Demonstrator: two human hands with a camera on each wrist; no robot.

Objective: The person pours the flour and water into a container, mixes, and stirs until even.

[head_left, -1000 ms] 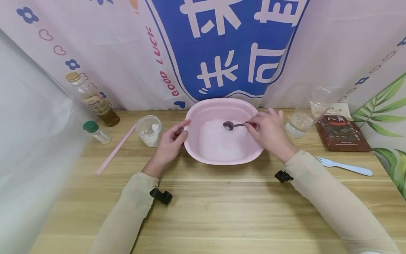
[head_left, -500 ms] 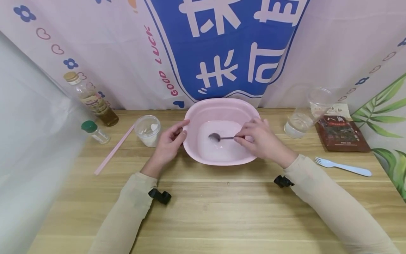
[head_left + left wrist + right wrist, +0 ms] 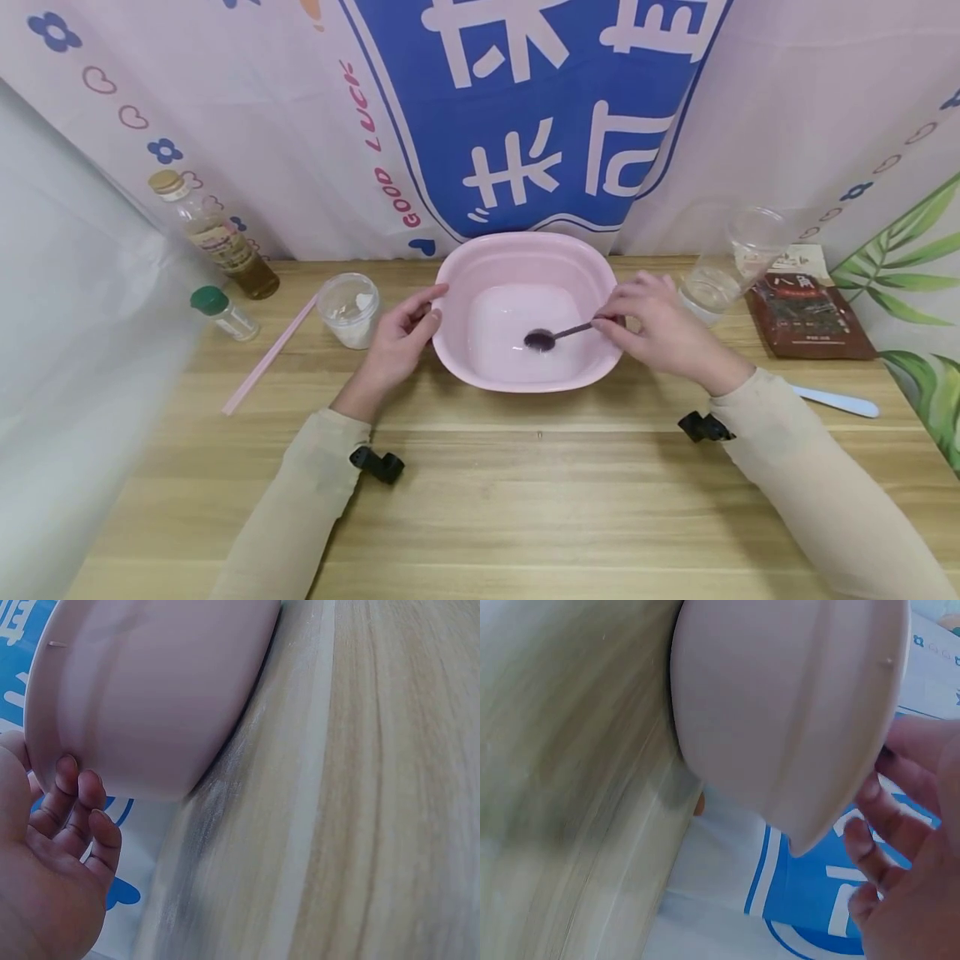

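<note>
A pink basin [image 3: 525, 379] with a pale, whitish liquid [image 3: 498, 337] in the bottom stands on the table. My left hand [image 3: 401, 333] grips the basin's left rim; in the left wrist view, its curled fingers [image 3: 79, 810] are tucked beneath the rim. My right hand [image 3: 660, 325] pinches the handle of a small dark spoon [image 3: 540, 340] at the right rim. The spoon's bowl is down at the liquid, right of the basin's middle. Seen from the right wrist, the basin wall [image 3: 780, 697] hides most of the spoon.
On the left are a clear tub [image 3: 348, 310] of white stuff, pink chopsticks [image 3: 272, 354], a green-capped shaker [image 3: 225, 312] and an oil bottle [image 3: 228, 250]. Right of the basin stand a tall clear cup [image 3: 712, 283], a brown spice packet [image 3: 802, 321] and a blue fork [image 3: 840, 402], partly behind the sleeve.
The spoon has swept left across the basin and back to the right, nearer the front. My right hand has shifted right, its sleeve covering the fork's tines. The left hand stays put.
</note>
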